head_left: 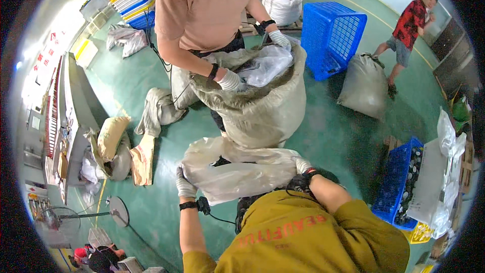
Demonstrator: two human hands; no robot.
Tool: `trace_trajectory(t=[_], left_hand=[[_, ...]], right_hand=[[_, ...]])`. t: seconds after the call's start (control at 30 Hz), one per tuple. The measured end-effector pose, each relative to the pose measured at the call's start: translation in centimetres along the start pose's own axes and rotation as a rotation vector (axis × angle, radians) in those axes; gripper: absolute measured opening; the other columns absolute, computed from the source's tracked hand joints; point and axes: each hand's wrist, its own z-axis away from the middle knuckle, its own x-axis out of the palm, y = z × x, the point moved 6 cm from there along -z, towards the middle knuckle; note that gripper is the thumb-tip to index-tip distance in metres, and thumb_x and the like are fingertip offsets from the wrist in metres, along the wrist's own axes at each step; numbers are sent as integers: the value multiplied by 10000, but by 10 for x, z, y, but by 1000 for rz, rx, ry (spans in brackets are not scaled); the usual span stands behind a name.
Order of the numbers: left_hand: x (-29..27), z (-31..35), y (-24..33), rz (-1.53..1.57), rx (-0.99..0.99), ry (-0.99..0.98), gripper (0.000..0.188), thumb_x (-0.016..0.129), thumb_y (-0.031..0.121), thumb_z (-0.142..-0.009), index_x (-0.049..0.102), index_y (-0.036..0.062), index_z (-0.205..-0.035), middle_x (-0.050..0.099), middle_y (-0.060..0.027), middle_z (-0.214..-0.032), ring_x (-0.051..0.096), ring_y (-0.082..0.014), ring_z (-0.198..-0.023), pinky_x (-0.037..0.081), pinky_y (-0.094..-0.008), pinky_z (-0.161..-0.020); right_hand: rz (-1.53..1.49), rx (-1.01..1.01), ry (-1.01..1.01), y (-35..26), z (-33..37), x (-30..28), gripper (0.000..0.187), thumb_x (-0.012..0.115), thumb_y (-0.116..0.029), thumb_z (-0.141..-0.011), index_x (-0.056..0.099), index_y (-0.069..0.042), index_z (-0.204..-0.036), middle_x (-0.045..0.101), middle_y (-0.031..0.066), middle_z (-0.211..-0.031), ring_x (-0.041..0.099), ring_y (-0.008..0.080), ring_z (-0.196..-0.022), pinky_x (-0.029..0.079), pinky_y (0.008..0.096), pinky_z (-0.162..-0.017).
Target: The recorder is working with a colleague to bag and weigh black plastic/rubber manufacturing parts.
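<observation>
A whitish translucent plastic bag (242, 179) is stretched between my two white-gloved hands, its mouth partly spread. My left hand (186, 183) is closed on the bag's left edge, and my right hand (302, 166) grips its right end. Just beyond the bag stands a large, bulging woven sack (262, 121) with its rim rolled open. A co-worker in a pale pink shirt has both gloved hands at that sack's mouth, around a clear plastic liner (268, 66). My fingertips are partly hidden by the plastic.
An upturned-sideways blue crate (333, 38) and a full sack (365, 86) stand at far right, near a walking person. Another blue crate (399, 184) holds dark items at right. At left are paper sacks (143, 159), a round-based stand (119, 211) and a fan.
</observation>
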Motion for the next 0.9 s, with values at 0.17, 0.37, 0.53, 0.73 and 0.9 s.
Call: trace_trajectory(t=[0.17,0.37,0.53,0.73,0.9], left_hand=[[27,-8,-8,21,-42,-54,546,475,507,-875,526,105,-1240,543,-62,-1256,495,-273,-1144,381,-423,-986],[9,-14,-3,-17,-7,-71,576,487,551,-849,534,122,-1230,549,-63,-1244,509,-275,-1123,411,-425,-964],[11,-13,-5,35,-43,-49,530,487,486,-878,516,101,-1241,540,-65,-1259,495,-274,-1144,390,-419,-988],[12,-14,-6,23,-31,-83,557,511,502,-859,515,104,-1248,540,-60,-1260,494,-266,-1146,390,-403,-990],[10,-15,-5,22,-17,-87,578,526,511,-846,510,103,-1255,537,-60,-1265,493,-263,-1149,389,-397,-992]], right_hand=[[-283,-41,59,16,0,-17,379,436,-225,-920,519,-25,-1231,559,96,-1225,502,232,-1121,347,310,-985],[-301,231,149,18,8,-12,393,457,-237,-914,506,-31,-1245,545,107,-1240,498,249,-1125,354,328,-983],[-373,362,214,12,17,-12,407,475,-247,-910,495,-35,-1257,534,117,-1253,495,263,-1129,360,344,-982],[-446,446,267,0,27,-6,427,496,-259,-904,483,-40,-1271,520,128,-1268,491,280,-1134,368,362,-981],[-498,493,306,-9,38,1,445,514,-268,-900,472,-45,-1283,509,137,-1281,487,294,-1138,374,377,-980]])
